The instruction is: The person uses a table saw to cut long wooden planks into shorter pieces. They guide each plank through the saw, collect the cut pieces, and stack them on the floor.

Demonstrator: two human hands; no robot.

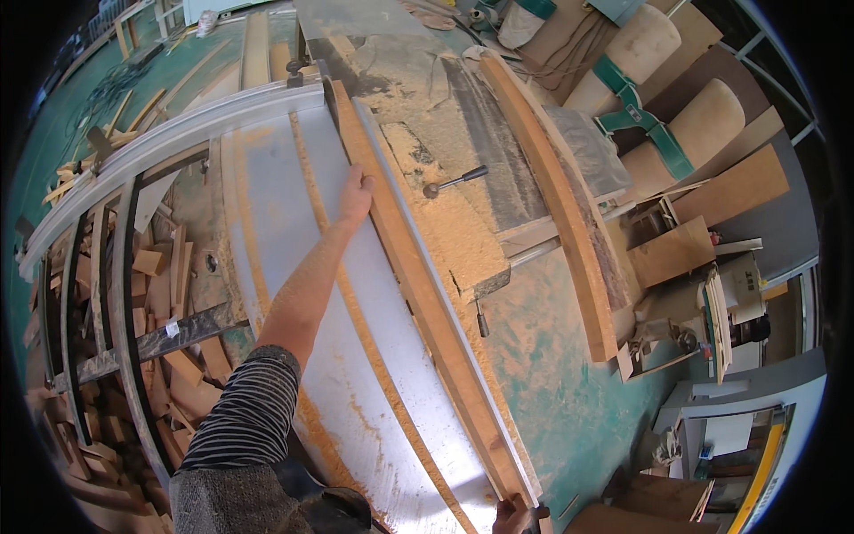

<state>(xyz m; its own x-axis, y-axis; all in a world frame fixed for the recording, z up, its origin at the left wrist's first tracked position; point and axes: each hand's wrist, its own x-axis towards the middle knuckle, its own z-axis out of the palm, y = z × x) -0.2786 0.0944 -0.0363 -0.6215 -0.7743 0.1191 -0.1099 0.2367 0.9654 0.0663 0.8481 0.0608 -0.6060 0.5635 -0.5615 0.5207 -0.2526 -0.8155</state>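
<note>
A long wooden board (414, 276) lies lengthwise on the pale metal sliding table (356, 418) of a panel saw, along a thin metal edge strip. My left arm reaches forward, and my left hand (358, 191) is closed against the board's left side toward its far end. At the near end, low in the picture, my right hand (511, 514) grips the board, partly cut off by the frame. Sawdust covers the machine bed (445, 222) to the right of the board, where a lever with a round knob (455, 182) sticks up.
A second long board (556, 205) rests on the right side of the machine. Left of the table, a metal frame (124, 311) stands over a heap of wood offcuts (187, 356). Dust bags with green bands (703, 133) and leaning panels (729, 191) are at far right.
</note>
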